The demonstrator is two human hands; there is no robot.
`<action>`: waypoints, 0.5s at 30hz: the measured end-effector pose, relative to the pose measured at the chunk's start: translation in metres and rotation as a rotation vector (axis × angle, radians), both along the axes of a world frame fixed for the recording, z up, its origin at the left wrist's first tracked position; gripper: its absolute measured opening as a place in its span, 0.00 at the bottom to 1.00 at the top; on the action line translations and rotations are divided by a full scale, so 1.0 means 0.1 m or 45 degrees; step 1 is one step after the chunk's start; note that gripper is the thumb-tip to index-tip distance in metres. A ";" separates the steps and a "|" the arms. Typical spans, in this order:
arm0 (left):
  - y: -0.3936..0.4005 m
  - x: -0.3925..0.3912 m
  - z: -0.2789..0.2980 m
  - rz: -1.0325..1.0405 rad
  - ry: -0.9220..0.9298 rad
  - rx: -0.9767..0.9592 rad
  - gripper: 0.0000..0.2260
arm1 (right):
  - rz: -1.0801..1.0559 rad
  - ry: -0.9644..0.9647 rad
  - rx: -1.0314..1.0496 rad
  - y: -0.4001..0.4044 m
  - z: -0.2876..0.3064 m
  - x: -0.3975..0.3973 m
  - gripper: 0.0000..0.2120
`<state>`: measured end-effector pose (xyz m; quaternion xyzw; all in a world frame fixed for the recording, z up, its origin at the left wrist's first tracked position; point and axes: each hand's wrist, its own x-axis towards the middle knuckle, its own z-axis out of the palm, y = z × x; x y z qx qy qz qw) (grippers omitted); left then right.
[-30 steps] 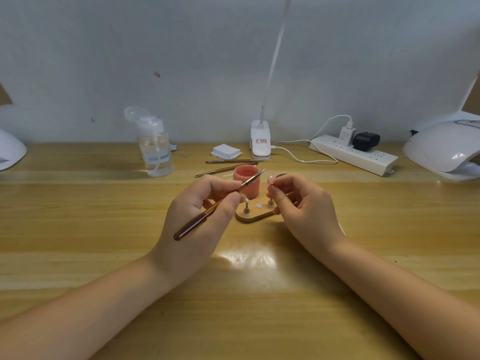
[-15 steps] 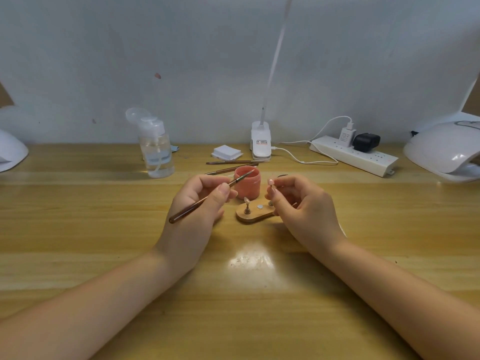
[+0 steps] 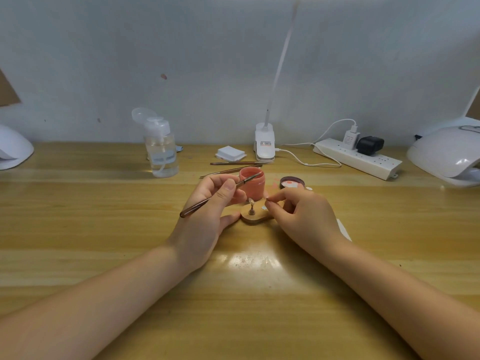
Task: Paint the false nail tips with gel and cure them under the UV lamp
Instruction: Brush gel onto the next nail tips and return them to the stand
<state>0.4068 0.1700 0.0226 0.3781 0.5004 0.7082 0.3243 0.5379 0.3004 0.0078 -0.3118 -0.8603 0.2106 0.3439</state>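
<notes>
My left hand [image 3: 207, 211] grips a thin brown brush [image 3: 220, 193], its tip over the mouth of the open pink gel jar [image 3: 252, 184]. In front of the jar lies a small wooden holder [image 3: 253, 216] with a pale false nail tip [image 3: 251, 201] on an upright peg. My right hand [image 3: 301, 214] rests beside the holder's right end, thumb and forefinger pinched together at a second peg that they mostly hide. The jar's lid [image 3: 291, 182] lies to the right, inside up. A white UV lamp [image 3: 446, 154] stands at the far right.
Two spare brushes [image 3: 233, 167] lie behind the jar. A clear pump bottle [image 3: 161, 149], a stack of white pads [image 3: 230, 153], a clip lamp base [image 3: 265, 145] and a power strip [image 3: 358, 158] with cables line the back. Another white device [image 3: 13, 149] sits far left.
My left hand swung the brush tip from near my right fingers back to the gel jar's mouth. The right hand sank a little toward the holder, uncovering the lid.
</notes>
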 end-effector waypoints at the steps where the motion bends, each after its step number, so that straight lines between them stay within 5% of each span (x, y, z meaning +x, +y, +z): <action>1: 0.00 0.00 0.00 -0.004 0.001 0.001 0.12 | -0.028 -0.027 0.014 0.01 0.00 -0.01 0.04; 6: 0.00 0.00 -0.01 -0.008 -0.002 0.009 0.13 | -0.103 -0.226 0.120 0.01 0.01 -0.01 0.11; 15: -0.01 -0.01 -0.03 -0.010 0.033 0.012 0.13 | -0.098 -0.184 0.080 0.02 0.01 -0.01 0.10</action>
